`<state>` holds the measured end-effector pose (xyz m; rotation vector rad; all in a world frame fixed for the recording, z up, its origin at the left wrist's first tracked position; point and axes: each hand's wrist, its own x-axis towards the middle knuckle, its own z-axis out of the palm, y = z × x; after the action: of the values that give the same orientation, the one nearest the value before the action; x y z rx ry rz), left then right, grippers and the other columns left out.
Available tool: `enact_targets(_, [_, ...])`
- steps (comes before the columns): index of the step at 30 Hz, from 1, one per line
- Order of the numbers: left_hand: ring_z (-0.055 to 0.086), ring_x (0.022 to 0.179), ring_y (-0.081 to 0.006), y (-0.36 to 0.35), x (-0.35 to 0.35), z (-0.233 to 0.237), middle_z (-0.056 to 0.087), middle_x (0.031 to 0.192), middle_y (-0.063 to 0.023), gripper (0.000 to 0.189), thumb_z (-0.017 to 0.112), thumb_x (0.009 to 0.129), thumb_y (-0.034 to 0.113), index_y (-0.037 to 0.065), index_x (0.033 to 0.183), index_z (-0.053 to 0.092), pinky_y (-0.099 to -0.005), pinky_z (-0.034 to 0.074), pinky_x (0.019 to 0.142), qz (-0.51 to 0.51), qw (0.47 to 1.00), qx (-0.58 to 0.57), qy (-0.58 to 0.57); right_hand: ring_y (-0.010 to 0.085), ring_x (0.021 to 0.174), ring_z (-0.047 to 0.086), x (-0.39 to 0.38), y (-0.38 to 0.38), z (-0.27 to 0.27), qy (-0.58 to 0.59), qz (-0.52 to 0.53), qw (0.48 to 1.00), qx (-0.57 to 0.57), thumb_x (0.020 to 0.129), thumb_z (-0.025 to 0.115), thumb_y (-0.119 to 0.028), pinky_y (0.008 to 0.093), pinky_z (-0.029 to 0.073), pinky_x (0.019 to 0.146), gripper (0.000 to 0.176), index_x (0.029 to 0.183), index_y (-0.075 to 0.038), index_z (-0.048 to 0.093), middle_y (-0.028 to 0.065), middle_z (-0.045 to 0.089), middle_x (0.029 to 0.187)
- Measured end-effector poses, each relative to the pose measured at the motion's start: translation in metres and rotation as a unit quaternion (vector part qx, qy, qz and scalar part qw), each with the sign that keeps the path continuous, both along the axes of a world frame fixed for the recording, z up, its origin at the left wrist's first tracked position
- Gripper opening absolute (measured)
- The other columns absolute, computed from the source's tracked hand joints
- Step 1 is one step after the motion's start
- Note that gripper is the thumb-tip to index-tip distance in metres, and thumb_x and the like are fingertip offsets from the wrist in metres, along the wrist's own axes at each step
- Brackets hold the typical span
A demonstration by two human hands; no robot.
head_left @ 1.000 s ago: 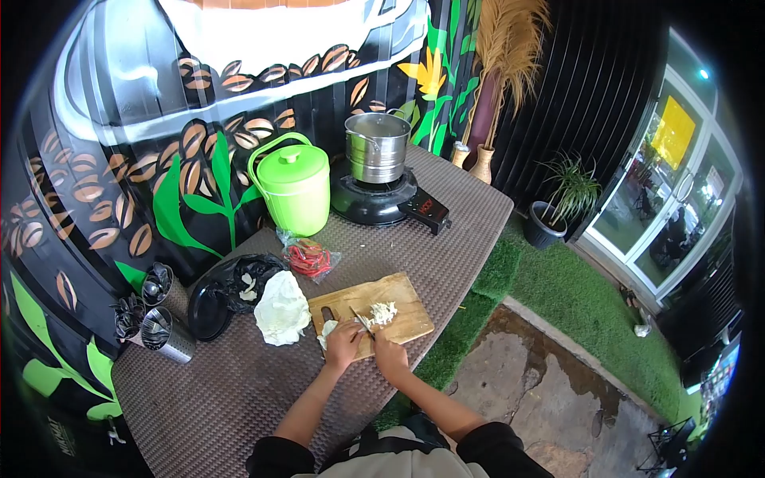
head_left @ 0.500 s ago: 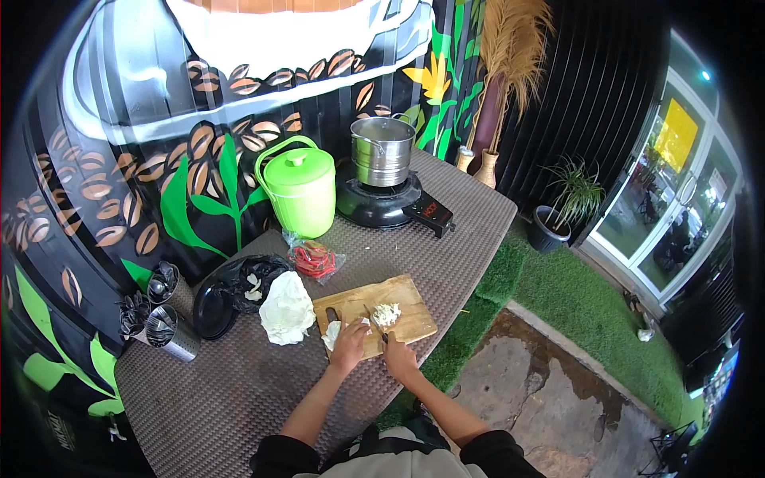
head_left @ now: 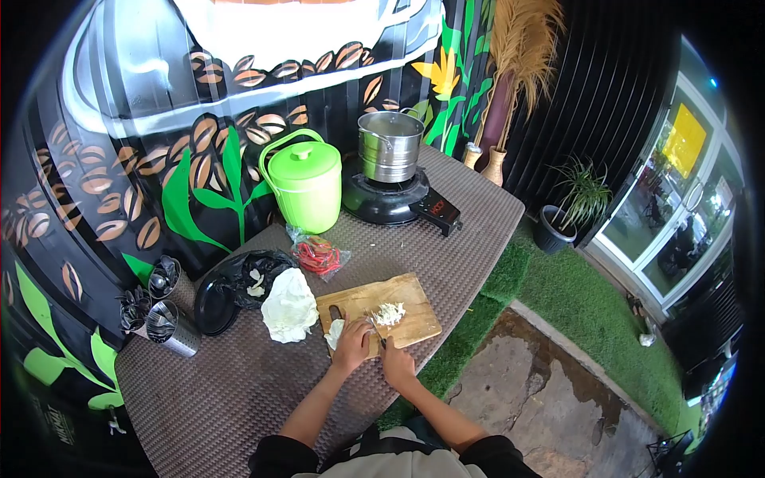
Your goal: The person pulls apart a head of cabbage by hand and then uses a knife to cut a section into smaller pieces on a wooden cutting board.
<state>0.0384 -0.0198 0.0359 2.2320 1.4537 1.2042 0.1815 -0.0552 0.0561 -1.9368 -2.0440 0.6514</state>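
A wooden cutting board (head_left: 418, 323) lies near the table's front edge. My right hand (head_left: 398, 365) is closed around the dark handle of a knife (head_left: 383, 342), whose blade is mostly hidden between my hands. With bent fingers, my left hand (head_left: 351, 346) presses a pale cabbage leaf (head_left: 335, 331) to the board, just left of the blade. Right of the knife sits a small heap of chopped cabbage (head_left: 389, 313). A larger whitish piece of cabbage (head_left: 289, 306) rests on the table, left of the board.
Behind the board lies a plastic bag of red chillies (head_left: 319, 258). A black plastic bag with scraps (head_left: 259, 279) is at the left, near metal cutlery holders (head_left: 182, 338). Farther back stand a lime-green lidded bucket (head_left: 305, 191) and a steel pot (head_left: 390, 149) on a black stove (head_left: 374, 201).
The knife has shifted slightly left toward my left hand, and its blade shows less than before. The chopped heap looks a little more spread out. The whole view has shifted slightly.
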Motion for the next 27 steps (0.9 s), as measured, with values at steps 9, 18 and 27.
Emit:
enact_targets(9, [0.055, 0.11, -0.0295, -0.006, -0.001, -0.007, 0.061, 0.101, -0.0145, 0.015, 0.055, 0.08, -0.001, 0.002, 0.094, 0.06, -0.0496, 0.024, 0.111, -0.002, 1.0, -0.003, -0.006, 0.0459, 0.078, 0.063, 0.006, -0.008, 0.004, 0.025, 0.001, 1.0, 0.008, 0.095, 0.045, -0.029, 0.054, 0.05, 0.067, 0.027, 0.102, -0.004, 0.04, 0.0276, 0.063, 0.079])
enact_targets(18, [0.057, 0.109, -0.0296, -0.001, 0.0, 0.005, 0.063, 0.101, -0.015, 0.016, 0.057, 0.08, 0.0, 0.001, 0.094, 0.062, -0.0479, 0.027, 0.111, 0.009, 0.999, -0.003, -0.031, 0.041, 0.077, 0.065, -0.01, 0.028, 0.003, -0.023, -0.003, 1.0, 0.01, 0.095, 0.045, -0.026, 0.0508, 0.052, 0.069, 0.026, 0.104, -0.002, 0.044, 0.0251, 0.065, 0.079])
enact_targets(27, [0.06, 0.104, -0.0291, 0.002, -0.003, -0.003, 0.066, 0.101, -0.0168, 0.016, 0.06, 0.081, 0.002, -0.004, 0.094, 0.067, -0.0439, 0.03, 0.11, 0.013, 0.996, -0.023, -0.083, 0.0432, 0.085, 0.064, -0.001, 0.014, 0.006, 0.006, -0.001, 0.999, -0.042, 0.095, 0.045, -0.03, 0.0534, 0.049, 0.074, 0.031, 0.106, -0.001, 0.044, 0.0289, 0.063, 0.084])
